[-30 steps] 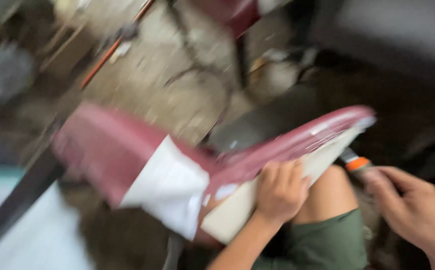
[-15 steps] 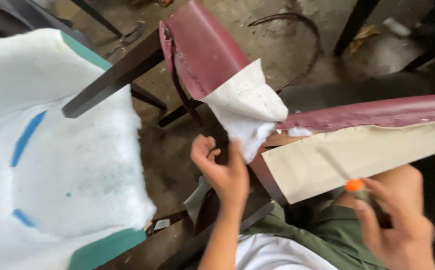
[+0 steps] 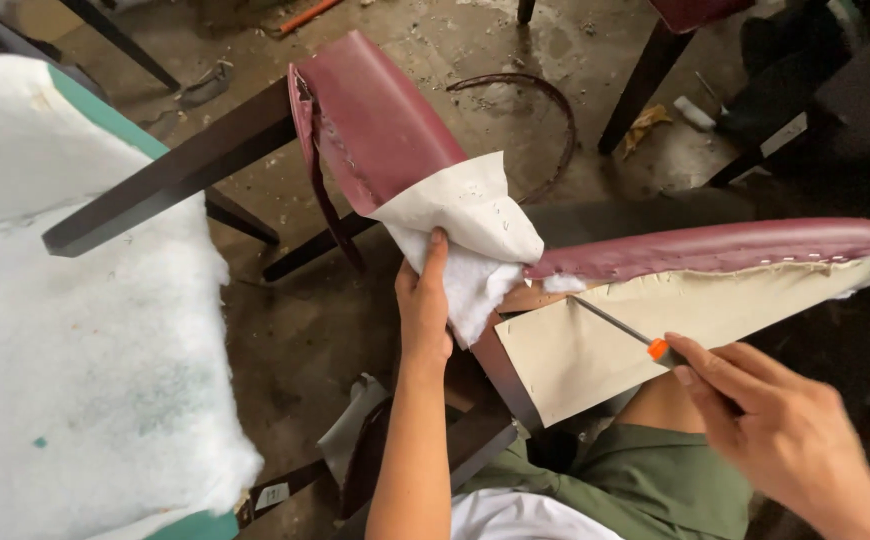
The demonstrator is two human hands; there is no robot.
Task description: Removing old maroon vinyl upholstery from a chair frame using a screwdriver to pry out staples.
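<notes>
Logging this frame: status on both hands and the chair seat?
Left hand grips peeled white padding. Right hand holds orange-handled screwdriver, tip at maroon seat edge. Nothing in the way.

- Maroon cover (image 3: 380, 125), peeled back, white lining (image 3: 465, 215) exposed.
- Seat base (image 3: 675, 320), tilted on edge, pale underside showing.
- Orange-handled screwdriver (image 3: 620, 330), tip against the underside.

We see maroon leatherette (image 3: 385, 120) peeled back from a chair seat (image 3: 715, 300) whose underside is pale cream, with white padding (image 3: 465, 235) bunched at centre frame. Our screwdriver (image 3: 620, 330) at lower right has a grey metal shaft and an orange collar, above olive-green shorts (image 3: 645, 480). At left lies fluffy white batting (image 3: 75, 360) edged in teal with a blue stripe, over a dark brown chair leg (image 3: 165, 180) and a mottled grey-brown floor (image 3: 475, 40).
</notes>
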